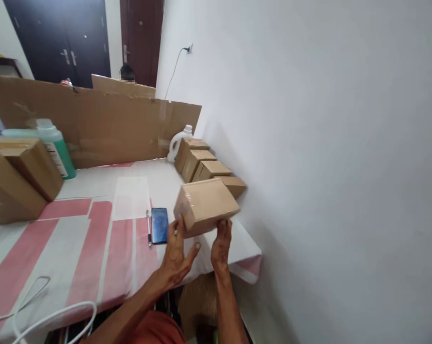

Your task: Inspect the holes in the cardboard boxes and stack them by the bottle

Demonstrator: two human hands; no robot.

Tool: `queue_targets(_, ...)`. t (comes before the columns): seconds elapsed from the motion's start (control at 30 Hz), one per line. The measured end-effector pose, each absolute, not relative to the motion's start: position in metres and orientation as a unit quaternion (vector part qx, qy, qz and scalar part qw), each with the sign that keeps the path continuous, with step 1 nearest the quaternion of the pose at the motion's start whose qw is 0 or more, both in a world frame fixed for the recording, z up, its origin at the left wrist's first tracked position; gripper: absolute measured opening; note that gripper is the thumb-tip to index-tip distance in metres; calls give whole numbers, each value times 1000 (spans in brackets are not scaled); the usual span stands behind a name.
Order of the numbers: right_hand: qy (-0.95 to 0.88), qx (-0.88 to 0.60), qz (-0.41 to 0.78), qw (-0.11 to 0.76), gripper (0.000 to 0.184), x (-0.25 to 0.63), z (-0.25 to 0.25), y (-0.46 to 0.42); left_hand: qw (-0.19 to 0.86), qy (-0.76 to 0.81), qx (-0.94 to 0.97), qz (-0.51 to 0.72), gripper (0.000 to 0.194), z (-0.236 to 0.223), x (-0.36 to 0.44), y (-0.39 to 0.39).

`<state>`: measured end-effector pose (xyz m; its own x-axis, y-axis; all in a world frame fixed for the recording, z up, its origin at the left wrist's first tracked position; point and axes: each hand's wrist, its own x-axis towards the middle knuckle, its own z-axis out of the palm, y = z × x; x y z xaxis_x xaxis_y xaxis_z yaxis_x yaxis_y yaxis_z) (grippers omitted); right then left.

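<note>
A small brown cardboard box [205, 204] is held up over the right end of the table, tilted. My left hand [176, 255] touches its near left lower edge with the fingers spread. My right hand [221, 244] presses against its near right side from below, fingers stretched upward. Behind it, a row of several similar boxes [201, 165] leans against the white wall. A dark smartphone [159, 225] and a pen [149, 228] lie on the cloth just left of my left hand.
The table wears a white and pink striped cloth [94, 239]. Larger boxes [17, 179] and a green liquid bottle [56, 145] stand at left. A cardboard sheet [104, 122] screens the back, a white jug [176, 143] beside it. White cable [51, 315] loops at front left.
</note>
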<state>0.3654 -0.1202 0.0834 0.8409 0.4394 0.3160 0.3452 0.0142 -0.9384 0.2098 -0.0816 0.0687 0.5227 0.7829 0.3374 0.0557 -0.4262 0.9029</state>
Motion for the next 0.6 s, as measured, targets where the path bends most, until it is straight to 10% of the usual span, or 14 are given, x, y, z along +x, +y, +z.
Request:
queue_targets(0.27,-173,-771,-21,612,96,456,40,-156,553,128,784,251,94,31,330,-63)
queue_targets(0.6,-216,-819,-25,531,98,407,25,-112,547,226,746,305,79,8,215,-52)
